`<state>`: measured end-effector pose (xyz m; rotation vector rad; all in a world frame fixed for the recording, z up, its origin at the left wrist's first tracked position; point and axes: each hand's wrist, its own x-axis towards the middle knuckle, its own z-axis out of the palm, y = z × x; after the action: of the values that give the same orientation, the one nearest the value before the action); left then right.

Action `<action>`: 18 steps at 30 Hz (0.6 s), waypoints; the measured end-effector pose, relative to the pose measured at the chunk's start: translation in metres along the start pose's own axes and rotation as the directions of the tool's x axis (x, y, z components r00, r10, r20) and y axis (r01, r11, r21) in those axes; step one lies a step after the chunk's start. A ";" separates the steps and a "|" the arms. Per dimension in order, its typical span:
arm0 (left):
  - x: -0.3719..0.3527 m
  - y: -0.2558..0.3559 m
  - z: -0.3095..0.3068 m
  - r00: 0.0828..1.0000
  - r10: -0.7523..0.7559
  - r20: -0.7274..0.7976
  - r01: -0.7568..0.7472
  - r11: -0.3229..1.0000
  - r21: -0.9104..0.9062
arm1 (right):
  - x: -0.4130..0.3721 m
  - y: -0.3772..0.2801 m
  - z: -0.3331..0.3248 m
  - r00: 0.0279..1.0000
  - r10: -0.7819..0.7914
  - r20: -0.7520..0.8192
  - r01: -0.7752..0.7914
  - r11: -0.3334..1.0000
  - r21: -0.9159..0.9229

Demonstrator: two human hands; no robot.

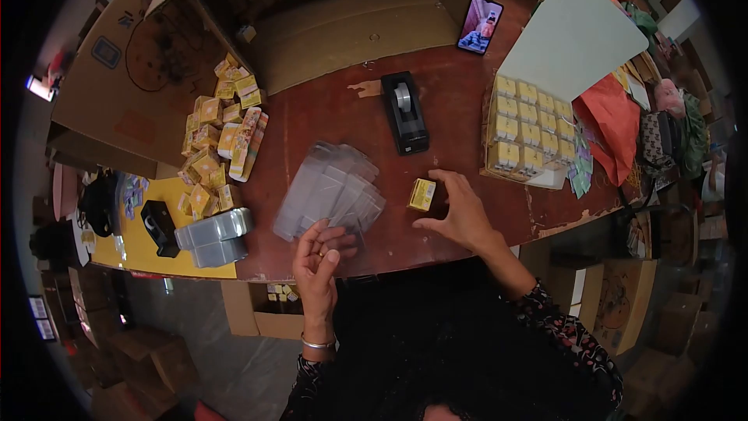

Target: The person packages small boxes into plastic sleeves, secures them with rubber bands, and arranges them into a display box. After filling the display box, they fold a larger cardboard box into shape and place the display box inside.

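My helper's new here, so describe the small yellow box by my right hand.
On the red tabletop, find the black tape dispenser. Nearer you, by your right hand, the small yellow box sits alone; similar ones lie heaped or packed in rows.

Your left hand point(316, 267) covers part of the clear plastic sheets point(321, 187); grip unclear. Print on the yellow box point(421, 194) by your right hand point(466, 220): illegibly small. Large carton point(354, 43) (interior dim) cut off by top edge.
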<state>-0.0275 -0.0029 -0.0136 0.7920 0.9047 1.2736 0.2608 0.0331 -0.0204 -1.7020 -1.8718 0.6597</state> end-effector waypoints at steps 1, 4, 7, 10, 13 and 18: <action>0.001 0.000 0.001 1.000 -0.006 -0.001 0.006 1.000 0.000 | -0.001 0.003 0.005 1.000 0.024 -0.001 -0.024 1.000 -0.017; 0.002 0.003 0.006 1.000 0.002 0.014 -0.002 1.000 -0.006 | 0.006 0.015 0.012 0.997 -0.072 -0.004 0.073 0.994 0.080; 0.000 0.002 0.003 1.000 0.017 0.020 -0.017 1.000 -0.007 | 0.013 0.008 -0.013 0.960 -0.271 0.072 0.279 0.945 -0.168; -0.001 -0.002 -0.002 1.000 -0.004 0.003 0.004 1.000 -0.015 | 0.024 -0.004 -0.032 0.885 -0.385 0.261 0.463 0.779 -0.423; -0.002 0.002 0.004 1.000 -0.021 0.002 0.021 0.999 -0.029 | 0.028 -0.003 -0.026 0.806 -0.509 0.301 0.589 0.648 -0.483; -0.003 0.002 0.003 1.000 -0.007 -0.004 0.007 1.000 -0.019 | 0.014 -0.017 -0.027 0.988 -0.150 0.039 0.154 0.972 -0.178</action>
<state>-0.0260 -0.0056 -0.0101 0.7715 0.8968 1.2761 0.2651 0.0462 0.0115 -1.6436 -2.1104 0.4652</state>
